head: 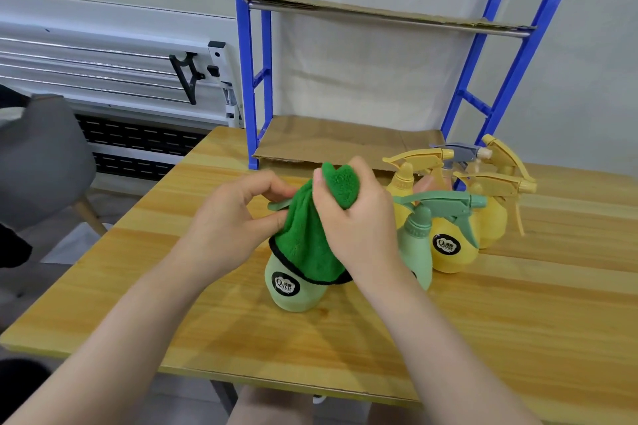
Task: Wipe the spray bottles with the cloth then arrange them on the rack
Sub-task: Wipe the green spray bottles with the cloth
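Gripping green cloth [310, 235] over green spray bottle [293, 290], right hand [352, 217] fingers clamped, left hand [234, 221] pinching cloth

Green cloth [310, 238] drapes over upright pale-green spray bottle [293, 290]; further green and yellow bottles [452, 245] clustered right, near blue rack [248, 79].

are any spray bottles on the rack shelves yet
No, the blue rack holds only cardboard, and all the spray bottles stand on the wooden table.

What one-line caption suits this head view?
Both hands, left and right, rub a green cloth over a green spray bottle on the table, rack behind.
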The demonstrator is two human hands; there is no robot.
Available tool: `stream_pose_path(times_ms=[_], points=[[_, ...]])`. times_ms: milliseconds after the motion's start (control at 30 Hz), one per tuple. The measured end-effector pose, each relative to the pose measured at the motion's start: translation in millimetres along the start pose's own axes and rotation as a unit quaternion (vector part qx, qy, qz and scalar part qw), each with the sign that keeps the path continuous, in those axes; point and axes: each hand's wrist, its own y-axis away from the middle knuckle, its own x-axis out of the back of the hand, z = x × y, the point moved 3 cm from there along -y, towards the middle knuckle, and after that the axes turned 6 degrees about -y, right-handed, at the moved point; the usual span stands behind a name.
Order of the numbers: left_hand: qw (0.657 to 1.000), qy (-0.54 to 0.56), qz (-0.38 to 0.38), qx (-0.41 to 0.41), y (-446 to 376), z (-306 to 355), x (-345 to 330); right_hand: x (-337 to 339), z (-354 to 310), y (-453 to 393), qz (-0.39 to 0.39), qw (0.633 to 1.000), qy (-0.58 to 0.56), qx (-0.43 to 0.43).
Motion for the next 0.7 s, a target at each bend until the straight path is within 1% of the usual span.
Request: stream_pose_path(times_ms=[67,200,267,367,433,500,600,700], points=[[1.000,0.015,0.006,0.008,0,-1,-1,-4,3,-3,0.019,0.999,-0.037,-0.009],[1.000,0.019,0.004,0.006,0,0,-2,-4,3,0,0.055,0.997,-0.055,-0.008],[1.000,0.021,0.001,0.005,-1,1,-4,-2,5,-1,0.058,0.994,-0.081,-0.046],[1.000,0.022,0.000,0.010,-3,0,-5,-1,10,-6,0.028,0.982,-0.148,-0.116],[1.000,0.022,-0.003,0.008,-3,-1,-3,0,13,-2,-0.019,0.975,-0.177,-0.131],[1.000,0.025,-0.006,0.007,-3,-2,0,-1,19,8,-0.064,0.972,-0.189,-0.125],[0.999,0.033,-0.016,0.012,-3,-3,2,-1,27,19,-0.094,0.981,-0.139,-0.095],[0.999,0.045,-0.017,0.015,-3,-2,0,5,30,17,-0.124,0.992,0.005,-0.033]])
